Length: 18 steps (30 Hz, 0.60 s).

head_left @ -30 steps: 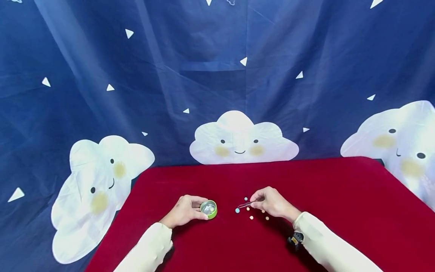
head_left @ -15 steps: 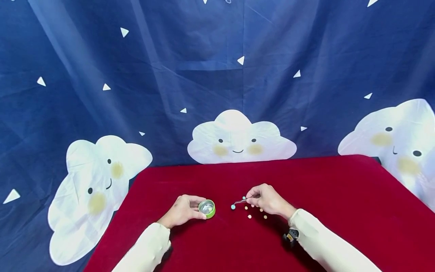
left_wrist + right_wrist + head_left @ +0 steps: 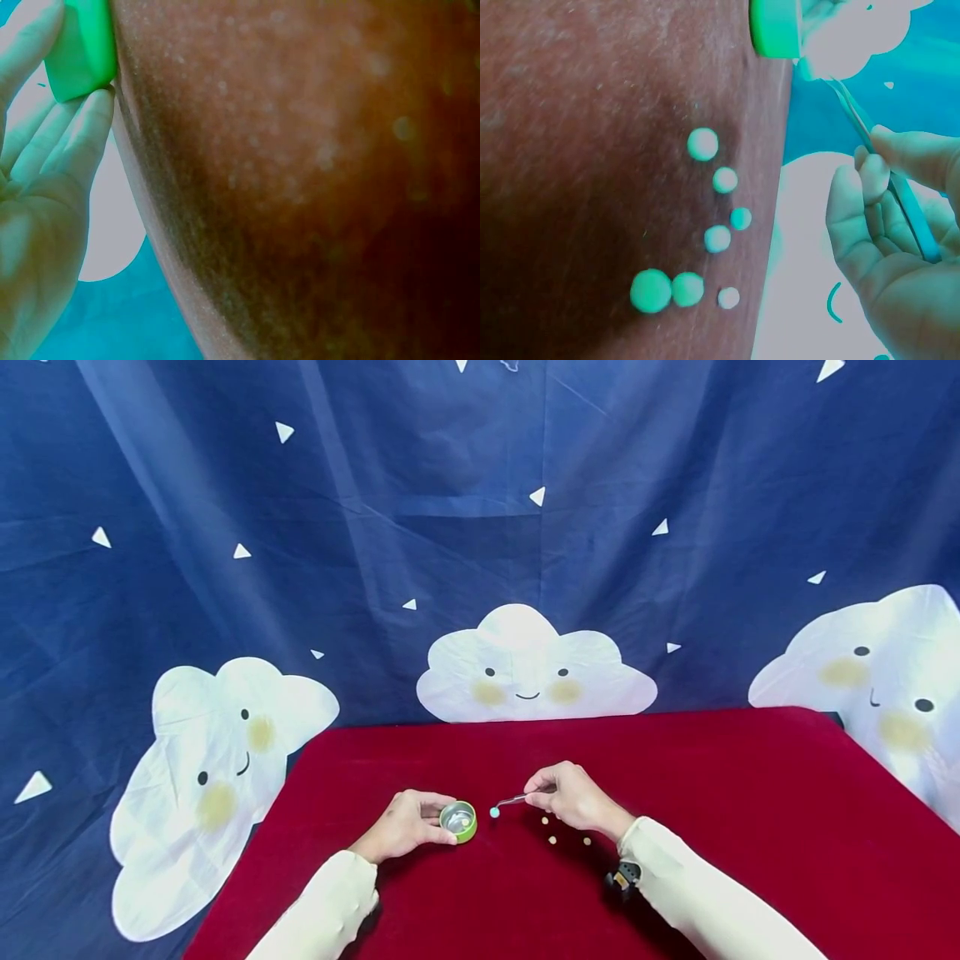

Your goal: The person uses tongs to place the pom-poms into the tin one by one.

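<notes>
My left hand (image 3: 408, 827) grips a small round green tin (image 3: 467, 835) by its side, its mouth facing up and a pale yellow bead showing inside. In the left wrist view, the fingers and thumb pinch the tin (image 3: 82, 56). My right hand (image 3: 573, 797) pinches a pair of metal tweezers (image 3: 513, 800). At their bent tips is a light blue bead (image 3: 494, 812), just right of the tin and apart from it. The right wrist view shows the tweezers (image 3: 907, 202) between thumb and fingers, the bead (image 3: 805, 70) overlapping the tin's edge.
Several loose beads (image 3: 703, 144) of different sizes lie on the red cloth-covered table (image 3: 675, 760) under and beside my right hand. A dark blue curtain (image 3: 480, 552) with clouds hangs behind the table.
My right hand has moved left, bringing the tweezers and the light blue bead closer to the tin. My left hand and the tin stay nearly in place.
</notes>
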Tool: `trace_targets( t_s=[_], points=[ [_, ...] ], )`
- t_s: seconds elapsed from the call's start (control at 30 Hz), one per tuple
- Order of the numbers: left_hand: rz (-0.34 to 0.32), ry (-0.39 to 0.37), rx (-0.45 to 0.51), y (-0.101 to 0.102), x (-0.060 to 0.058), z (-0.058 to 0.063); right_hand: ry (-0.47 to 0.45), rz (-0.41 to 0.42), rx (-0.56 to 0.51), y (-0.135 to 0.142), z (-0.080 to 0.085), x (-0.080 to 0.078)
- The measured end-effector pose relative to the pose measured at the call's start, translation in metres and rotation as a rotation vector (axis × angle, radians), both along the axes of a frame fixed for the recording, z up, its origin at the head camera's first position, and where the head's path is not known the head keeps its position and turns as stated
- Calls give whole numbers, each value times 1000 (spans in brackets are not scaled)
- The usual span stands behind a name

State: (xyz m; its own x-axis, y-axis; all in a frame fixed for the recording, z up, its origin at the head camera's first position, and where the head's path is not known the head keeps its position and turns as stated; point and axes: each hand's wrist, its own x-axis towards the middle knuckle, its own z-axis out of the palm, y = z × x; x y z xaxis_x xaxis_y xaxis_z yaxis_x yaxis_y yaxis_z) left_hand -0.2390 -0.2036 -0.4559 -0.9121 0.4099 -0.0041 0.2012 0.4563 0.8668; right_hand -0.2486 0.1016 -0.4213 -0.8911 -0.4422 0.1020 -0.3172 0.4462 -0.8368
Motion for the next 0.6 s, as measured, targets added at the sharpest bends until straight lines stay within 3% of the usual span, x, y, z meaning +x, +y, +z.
trace_targets(
  t_s=[0.6],
  points=[
    [-2, 12, 29, 2, 0, 0, 69, 14, 15, -34, -2, -3]
  ],
)
